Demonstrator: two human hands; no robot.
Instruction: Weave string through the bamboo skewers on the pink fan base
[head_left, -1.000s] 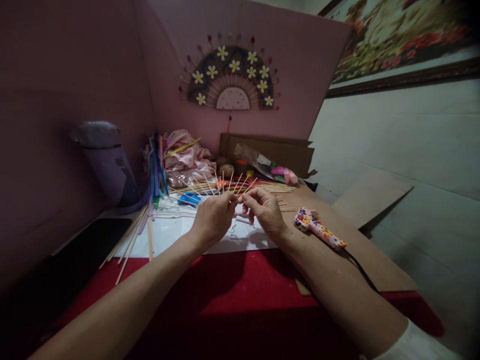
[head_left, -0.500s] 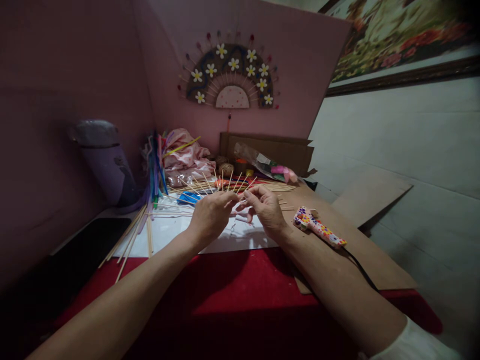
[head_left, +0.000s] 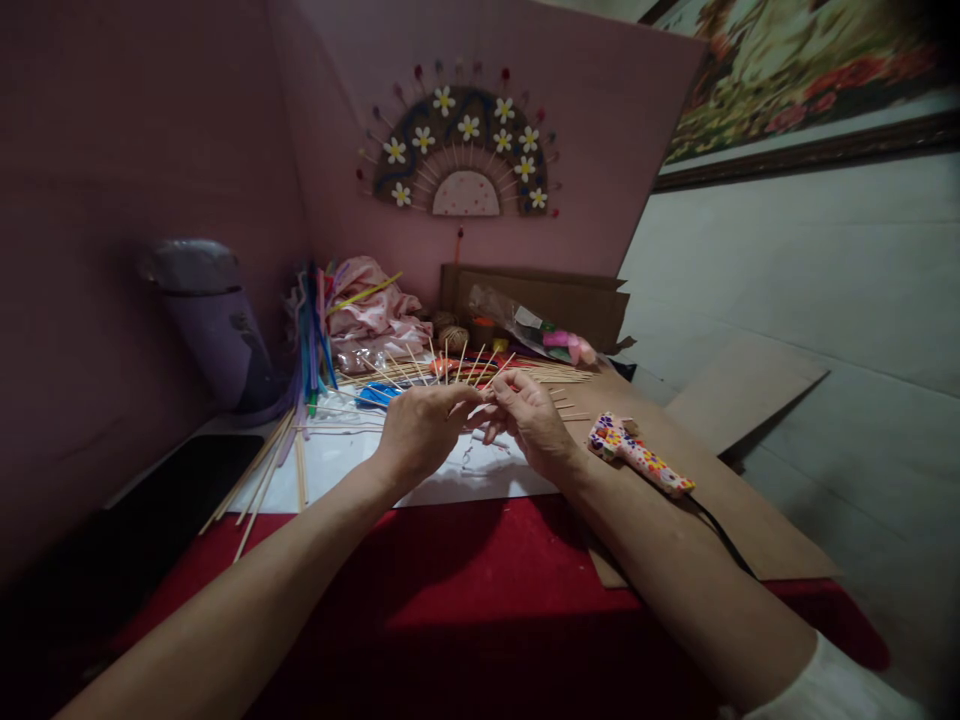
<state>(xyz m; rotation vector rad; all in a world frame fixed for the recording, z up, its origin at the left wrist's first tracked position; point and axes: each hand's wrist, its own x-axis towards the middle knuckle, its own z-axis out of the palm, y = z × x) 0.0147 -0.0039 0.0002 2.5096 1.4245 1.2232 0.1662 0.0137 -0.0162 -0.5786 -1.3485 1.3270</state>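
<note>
Thin wooden sticks spread upward and outward like a fan above my hands. My left hand is closed around the lower part of this stick fan, its back toward me. My right hand meets it at the right side, thumb and forefinger pinched at the base of the rightmost sticks. Its lower fingers are curled beneath. The sticks' inner ends are hidden by my fingers. White paper lies on the table under my hands.
A flower-patterned glue gun rests on cardboard at the right. Loose sticks, coloured pipe cleaners, and a purple tumbler are at the left. Behind lie twine, pink cloth and a plastic bag.
The fingers of my right hand have shifted slightly and its lower fingers have curled in closer to my left hand. The stick fan stays nearly in place.
</note>
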